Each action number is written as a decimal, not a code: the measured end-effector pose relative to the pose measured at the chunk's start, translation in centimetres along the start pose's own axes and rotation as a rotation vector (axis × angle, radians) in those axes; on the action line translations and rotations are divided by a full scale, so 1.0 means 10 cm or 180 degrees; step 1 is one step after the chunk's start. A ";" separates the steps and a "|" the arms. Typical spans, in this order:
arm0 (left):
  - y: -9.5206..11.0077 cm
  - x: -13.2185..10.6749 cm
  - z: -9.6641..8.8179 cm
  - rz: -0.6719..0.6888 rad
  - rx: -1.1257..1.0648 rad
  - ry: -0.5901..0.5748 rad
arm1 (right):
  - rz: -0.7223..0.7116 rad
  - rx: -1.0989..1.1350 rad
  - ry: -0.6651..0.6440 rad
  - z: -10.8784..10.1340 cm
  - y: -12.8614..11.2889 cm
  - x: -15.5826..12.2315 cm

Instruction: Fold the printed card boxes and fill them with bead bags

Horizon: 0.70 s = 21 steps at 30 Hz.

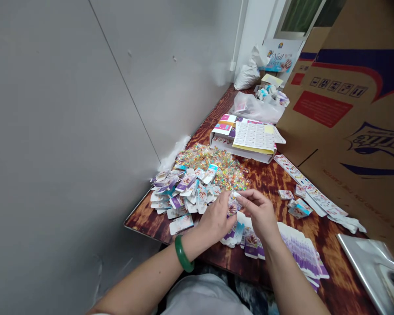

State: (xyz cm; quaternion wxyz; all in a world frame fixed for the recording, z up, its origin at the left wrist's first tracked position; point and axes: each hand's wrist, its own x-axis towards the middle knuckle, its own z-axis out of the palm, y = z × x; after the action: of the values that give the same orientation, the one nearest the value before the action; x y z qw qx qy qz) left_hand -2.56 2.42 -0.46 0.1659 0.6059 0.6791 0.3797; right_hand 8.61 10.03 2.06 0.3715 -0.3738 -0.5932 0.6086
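Observation:
My left hand, with a green bangle on its wrist, grips a small printed box in white and purple. At the top end of that box, my right hand pinches with thumb and fingertips. Just left of my hands lies a heap of similar small boxes, some with raised flaps. Behind it spreads a pile of tiny clear packets with orange, yellow and green contents. Under and right of my hands, flat box blanks lie in an overlapping row.
A grey wall borders the wooden table on the left. Large cardboard cartons stand along the right. Farther back are a white box with label sheets and a plastic bag. Several small boxes sit right.

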 end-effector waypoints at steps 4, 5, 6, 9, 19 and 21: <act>0.01 0.00 -0.01 -0.0001 -0.0022 -0.0033 | -0.0015 0.0053 0.0046 0.01 -0.02 0.01; 0.02 0.00 -0.01 -0.0003 -0.0021 -0.0043 | -0.0042 0.0048 0.0054 0.01 -0.01 0.01; 0.03 0.00 -0.02 -0.0007 -0.0022 -0.0052 | -0.0083 0.0020 0.0058 0.02 0.00 0.01; 0.05 0.02 -0.06 -0.0059 -0.0133 -0.0065 | -0.0521 -0.0273 0.0057 0.03 0.02 -0.03; -0.05 0.08 -0.59 -0.0497 -0.0005 0.0229 | -0.1273 -0.1736 -0.0408 -0.02 0.22 -0.03; -0.19 0.12 -0.85 -0.0668 0.0573 0.0482 | -0.0880 -0.2110 -0.0233 -0.10 0.33 0.05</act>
State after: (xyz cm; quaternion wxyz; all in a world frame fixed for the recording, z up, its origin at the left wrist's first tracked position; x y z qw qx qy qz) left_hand -9.94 0.94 4.03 0.0980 0.5138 0.7805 0.3424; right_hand 9.25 10.82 -1.25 0.2874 -0.3682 -0.8162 0.3401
